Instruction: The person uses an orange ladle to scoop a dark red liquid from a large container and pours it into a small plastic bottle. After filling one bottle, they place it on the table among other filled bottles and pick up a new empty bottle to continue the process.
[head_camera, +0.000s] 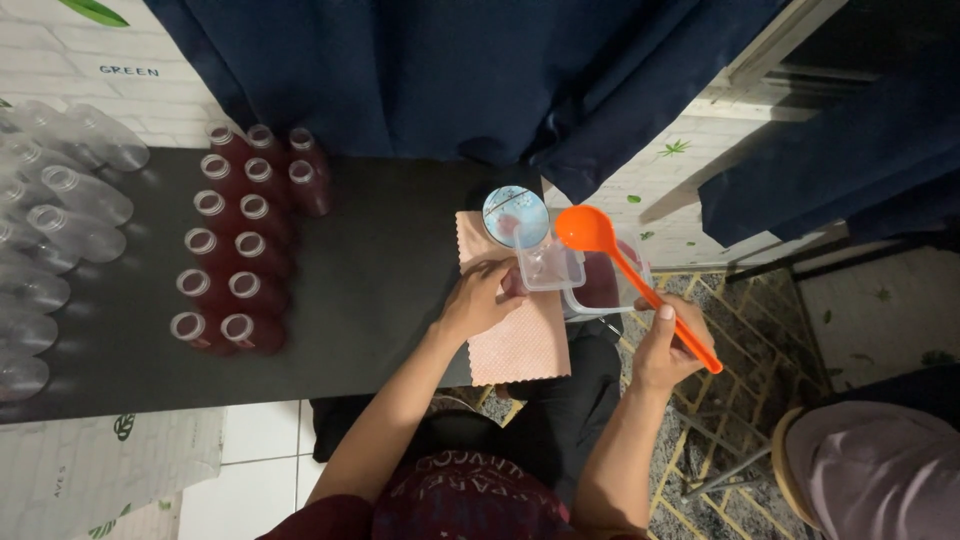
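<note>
My right hand (667, 345) grips the handle of an orange ladle (620, 262), whose bowl hovers over a clear plastic measuring cup (550, 266). My left hand (482, 298) rests on a pink cloth (520, 335) and touches the base of a small bottle standing below the cup; the bottle is mostly hidden. A clear container of dark red liquid (606, 282) sits behind the cup at the table's right edge. A round light-blue lid (515, 215) lies on the cloth's far end.
Several uncapped bottles filled with red liquid (235, 240) stand in rows on the black table (380, 260). Empty clear bottles (55, 220) lie at the far left. Dark blue curtains hang behind. A stool (870, 465) stands at lower right.
</note>
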